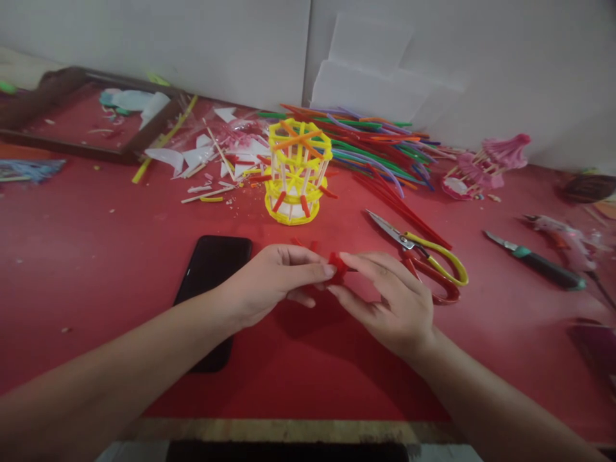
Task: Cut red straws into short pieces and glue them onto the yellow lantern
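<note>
Between my two hands is a small red fuzzy piece [338, 268], low over the red table. My left hand [276, 279] pinches its left side between thumb and fingers. The fingers of my right hand [389, 295] are closed around its right side, thumb below and index finger above. Just beyond my hands stands a round yellow and white frame [294, 173] with orange strips on top and red pieces sticking out around it. Small red bits [312, 245] lie behind my left fingers.
A black phone [212, 269] lies partly under my left forearm. Scissors [418, 247], a cutter [536, 260] and a glue gun [561, 237] are at the right. Colored pipe cleaners [370, 147], a pink model [486, 167], scraps and a dark wooden tray [72, 149] lie farther back.
</note>
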A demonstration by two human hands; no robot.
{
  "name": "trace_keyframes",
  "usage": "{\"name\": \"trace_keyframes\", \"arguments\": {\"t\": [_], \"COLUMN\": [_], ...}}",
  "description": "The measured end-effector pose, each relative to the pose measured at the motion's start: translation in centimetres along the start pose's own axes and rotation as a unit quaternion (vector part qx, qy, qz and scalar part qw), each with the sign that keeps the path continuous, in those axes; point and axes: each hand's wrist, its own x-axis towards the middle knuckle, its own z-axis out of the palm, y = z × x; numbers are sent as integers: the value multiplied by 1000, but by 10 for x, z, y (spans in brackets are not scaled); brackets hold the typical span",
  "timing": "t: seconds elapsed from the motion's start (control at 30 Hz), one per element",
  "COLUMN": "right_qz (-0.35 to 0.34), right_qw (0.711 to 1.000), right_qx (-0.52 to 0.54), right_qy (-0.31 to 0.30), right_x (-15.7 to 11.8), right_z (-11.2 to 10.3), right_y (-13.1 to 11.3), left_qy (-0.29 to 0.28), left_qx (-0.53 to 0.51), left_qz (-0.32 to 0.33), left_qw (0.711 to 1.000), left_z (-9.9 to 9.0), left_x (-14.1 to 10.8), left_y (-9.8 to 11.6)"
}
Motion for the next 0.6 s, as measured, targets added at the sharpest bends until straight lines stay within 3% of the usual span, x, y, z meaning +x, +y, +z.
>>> {"name": "trace_keyframes", "arguments": {"t": [0.3, 0.6], "right_qz": [6, -34], "right_qw": [1000, 998], "right_qx": [-16, -34], "right_qy": [8, -41], "right_x": [-1, -4], "right_z": [1, 2], "right_y": [-2, 2], "left_qy": [-15, 5], "left_qx": [21, 156], "left_qz": [16, 58], "left_qw": [1000, 986], "left_z": [-1, 3], "left_x": [0, -1], "left_y": [-2, -1]}}
